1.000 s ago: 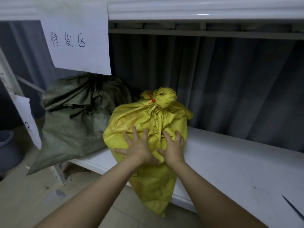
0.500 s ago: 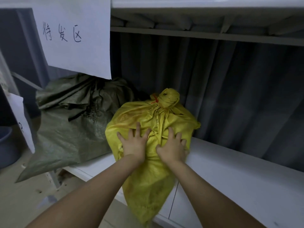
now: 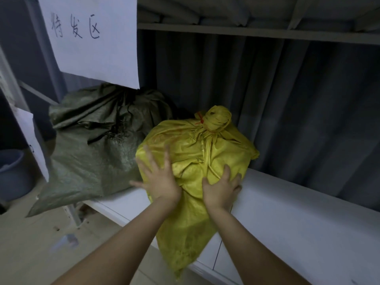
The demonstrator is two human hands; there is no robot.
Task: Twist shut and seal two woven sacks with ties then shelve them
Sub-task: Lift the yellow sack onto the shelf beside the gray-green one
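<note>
The left hand (image 3: 159,179) lies flat on the near face of the yellow sack (image 3: 197,161), fingers spread wide and the thumb stuck out to the left; it grips nothing, only presses. The right hand (image 3: 221,190) is pressed on the same face a little lower and to the right, palm down, its fingers curled slightly round the sack's bulge at the side nearest the shelf (image 3: 298,212); it looks open too, though the fingertips are partly hidden by the cloth, so how far they dig in cannot be told.

The sack stands at the front edge of the white shelf, its body on the board and its slack lower end hanging down over that edge toward the floor (image 3: 30,243). Its mouth is twisted into a knot at the top, and a thin red tie (image 3: 199,118) sits on the left of that knot.

Just beside it on the left, touching or nearly so, a green sack (image 3: 92,145) sits at the shelf's left end, its lower corner drooping past the end of the board. A white sheet (image 3: 90,38) with handwritten characters hangs above the green sack. A grey curtain (image 3: 287,110) runs behind the shelf. A blue bucket (image 3: 12,173) stands on the floor at the far left.
</note>
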